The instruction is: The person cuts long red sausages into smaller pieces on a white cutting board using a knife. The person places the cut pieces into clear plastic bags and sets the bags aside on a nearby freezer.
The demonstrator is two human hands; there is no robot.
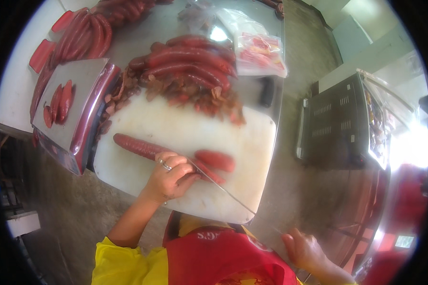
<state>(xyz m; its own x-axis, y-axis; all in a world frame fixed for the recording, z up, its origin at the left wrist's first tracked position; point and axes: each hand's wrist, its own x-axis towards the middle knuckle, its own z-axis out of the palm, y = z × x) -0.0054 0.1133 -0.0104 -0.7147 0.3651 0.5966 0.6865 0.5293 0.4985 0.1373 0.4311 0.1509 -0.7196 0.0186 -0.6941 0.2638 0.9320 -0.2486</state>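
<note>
A long red sausage (137, 145) lies slantwise on the white cutting board (128, 171). My left hand (170, 173), with a ring on one finger, is closed around its right part. A short, paler red sausage piece (215, 160) rests just beyond that end. From beside my left fingers a thin, straight grey strand (230, 195) runs down to the board's near right corner; whether it is a blade edge or a string, I cannot tell. Off that corner, my right hand (303, 248) is curled, slightly blurred, and what its fingers hold is unclear.
Thin brown-red scraps (180, 95) cover the board's far edge, below a pile of sausages (190, 61). Left stands a scale (81, 80) bearing small sausages (61, 102). A plastic packet (260, 52) lies at the back right. A dark metal appliance (337, 121) stands farther right.
</note>
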